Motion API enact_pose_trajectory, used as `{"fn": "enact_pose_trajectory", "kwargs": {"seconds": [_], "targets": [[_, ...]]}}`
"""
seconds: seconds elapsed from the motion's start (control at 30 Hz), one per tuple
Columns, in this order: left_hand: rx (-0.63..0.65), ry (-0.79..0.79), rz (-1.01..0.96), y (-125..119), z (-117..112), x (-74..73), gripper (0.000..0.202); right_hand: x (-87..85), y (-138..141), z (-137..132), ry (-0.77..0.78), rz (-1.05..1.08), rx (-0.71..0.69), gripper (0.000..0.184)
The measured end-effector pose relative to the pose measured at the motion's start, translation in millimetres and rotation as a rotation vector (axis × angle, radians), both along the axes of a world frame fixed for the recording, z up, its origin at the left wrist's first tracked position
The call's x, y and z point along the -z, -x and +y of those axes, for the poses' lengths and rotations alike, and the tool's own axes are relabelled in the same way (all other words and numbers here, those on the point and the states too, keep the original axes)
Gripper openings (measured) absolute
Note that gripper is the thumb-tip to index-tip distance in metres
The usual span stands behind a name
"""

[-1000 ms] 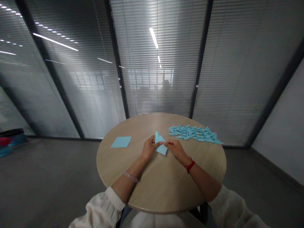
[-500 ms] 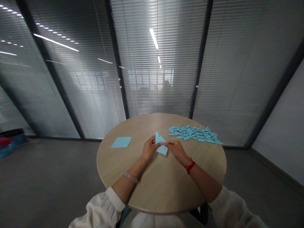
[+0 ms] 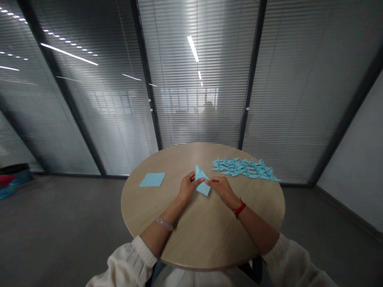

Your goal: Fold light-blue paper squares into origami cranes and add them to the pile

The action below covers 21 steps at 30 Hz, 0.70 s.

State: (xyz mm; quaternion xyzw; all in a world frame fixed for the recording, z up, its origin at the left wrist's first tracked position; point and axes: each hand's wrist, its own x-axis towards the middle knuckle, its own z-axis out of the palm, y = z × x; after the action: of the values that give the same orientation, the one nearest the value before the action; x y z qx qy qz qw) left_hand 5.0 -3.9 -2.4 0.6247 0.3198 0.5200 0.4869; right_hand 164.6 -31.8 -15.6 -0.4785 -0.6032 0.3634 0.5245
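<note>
A partly folded piece of light-blue origami paper [image 3: 203, 189] is held above the middle of the table, its pointed end facing away from me. My left hand [image 3: 188, 185] is closed on its left edge, thumb laid across the front. From the other side my right hand [image 3: 220, 187] pinches the right edge between thumb and fingers. The two thumbs nearly meet over the paper's middle. The fingertips behind the paper are hidden.
On the round wooden table [image 3: 209, 239], a flat stack or sheet of blue paper [image 3: 152, 179] lies at the left. Several folded blue paper cranes [image 3: 245, 168] sit in rows at the back right. Glass partitions with blinds [image 3: 197, 119] stand behind the table.
Both hands keep nearly the same grip on the paper. The view has shifted very slightly; the other papers and the cranes stay where they were.
</note>
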Motion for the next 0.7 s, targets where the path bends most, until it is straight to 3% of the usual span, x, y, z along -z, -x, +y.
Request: {"fn": "enact_pose_trajectory", "kwargs": {"seconds": [0.27,0.47,0.7], "targets": [[0.013,-0.001,0.045,2,-3,-2.3,0.038,9.0,2,4,0.038,0.021,-0.126,0.043],[0.072,0.072,0.0,0,-5,-0.7,0.04,11.6,1,6,0.032,-0.069,-0.079,0.038],[-0.015,0.111,-0.021,0,-8,-5.9,0.041,10.8,1,4,0.016,-0.158,-0.127,0.034]]}}
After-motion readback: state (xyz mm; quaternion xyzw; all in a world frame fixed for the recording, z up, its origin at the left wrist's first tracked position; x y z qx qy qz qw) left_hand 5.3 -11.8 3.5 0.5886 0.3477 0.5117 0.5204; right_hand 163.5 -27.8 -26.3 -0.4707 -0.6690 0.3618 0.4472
